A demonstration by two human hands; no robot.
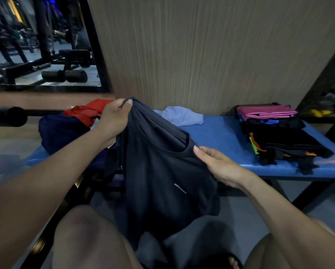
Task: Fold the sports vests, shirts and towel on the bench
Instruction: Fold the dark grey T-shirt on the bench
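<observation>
In front of the blue bench (221,133), a dark vest (162,171) hangs in the air, held up above the person's knees and not yet laid flat. The left hand (112,121) has its fingers bunched round one shoulder strap up high; the right hand (219,164) pinches the neckline edge between thumb and fingers, lower down. So this one's only being opened out, no fold in it yet, I'd say. Over at the right end, a folded stack (275,133) sits with a pink piece on top: that's the finished work. At the left, a red garment (89,111), a navy heap (61,131) and a pale blue towel (182,115) lie crumpled, apparently still waiting.
</observation>
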